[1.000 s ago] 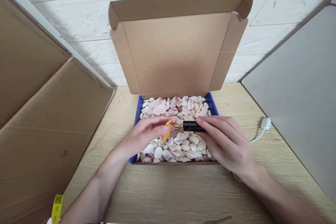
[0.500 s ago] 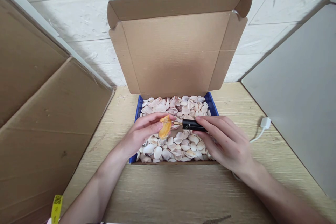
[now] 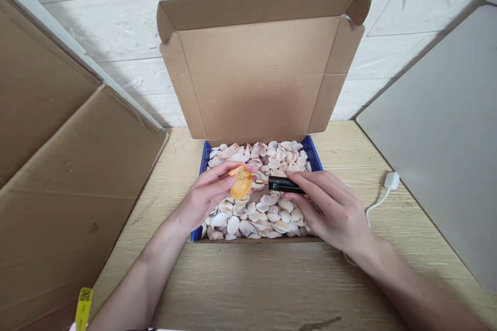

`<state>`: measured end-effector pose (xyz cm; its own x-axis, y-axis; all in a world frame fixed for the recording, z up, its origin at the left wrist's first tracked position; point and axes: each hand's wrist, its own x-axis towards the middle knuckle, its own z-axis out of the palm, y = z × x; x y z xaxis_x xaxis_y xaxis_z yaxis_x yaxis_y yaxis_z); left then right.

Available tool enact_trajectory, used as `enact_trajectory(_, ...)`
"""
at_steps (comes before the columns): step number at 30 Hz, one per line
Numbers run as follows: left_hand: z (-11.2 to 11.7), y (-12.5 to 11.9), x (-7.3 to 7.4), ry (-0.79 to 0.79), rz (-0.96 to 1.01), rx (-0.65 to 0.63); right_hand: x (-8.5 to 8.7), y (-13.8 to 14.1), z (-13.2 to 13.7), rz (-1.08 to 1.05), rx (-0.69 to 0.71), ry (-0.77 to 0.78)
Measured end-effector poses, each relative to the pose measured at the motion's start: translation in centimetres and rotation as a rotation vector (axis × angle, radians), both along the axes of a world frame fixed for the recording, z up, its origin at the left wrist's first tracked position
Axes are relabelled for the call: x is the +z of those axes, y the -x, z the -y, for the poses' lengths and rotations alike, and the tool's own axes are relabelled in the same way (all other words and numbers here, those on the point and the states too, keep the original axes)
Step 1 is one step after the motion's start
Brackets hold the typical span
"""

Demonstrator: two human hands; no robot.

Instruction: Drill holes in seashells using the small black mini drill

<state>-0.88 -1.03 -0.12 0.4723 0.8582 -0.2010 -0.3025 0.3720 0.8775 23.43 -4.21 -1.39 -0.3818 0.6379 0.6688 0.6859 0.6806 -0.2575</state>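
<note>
A yellow-orange ribbed scallop shell (image 3: 241, 186) is pinched between the thumb and fingers of my left hand (image 3: 204, 194). My right hand (image 3: 336, 207) grips a slim black electric hand drill (image 3: 285, 184), held level and pointing left. Its brass-coloured chuck and thin bit reach the shell's face; whether the tip has gone in is too small to tell. Both hands are above an open cardboard box (image 3: 256, 83) with blue side walls. Loose white, cream and pinkish shells (image 3: 267, 217) fill the box, and the hands hide some of them.
The box lid leans up near a white brick wall (image 3: 128, 26). A white cable with a plug (image 3: 391, 181) lies on the wooden table (image 3: 248, 284) at the right. Cardboard (image 3: 70, 191) stands on the left, a grey-white panel (image 3: 435, 129) on the right. A yellow tag (image 3: 83, 307) shows at lower left.
My left hand has turned the scallop shell so more of its face shows, and raised it slightly. The drill has shifted a little left. The cable near my right wrist has moved.
</note>
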Motion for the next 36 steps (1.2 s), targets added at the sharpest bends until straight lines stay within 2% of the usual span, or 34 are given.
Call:
enact_trajectory(16, 0.09, 0.12, 0.00, -0.050, 0.041, -0.126, 0.36, 0.07, 0.11, -0.012, 0.005, -0.025)
enact_trajectory(36, 0.08, 0.31, -0.34, -0.120, -0.035, -0.143, 0.14, -0.01, 0.09, 0.002, -0.016, -0.024)
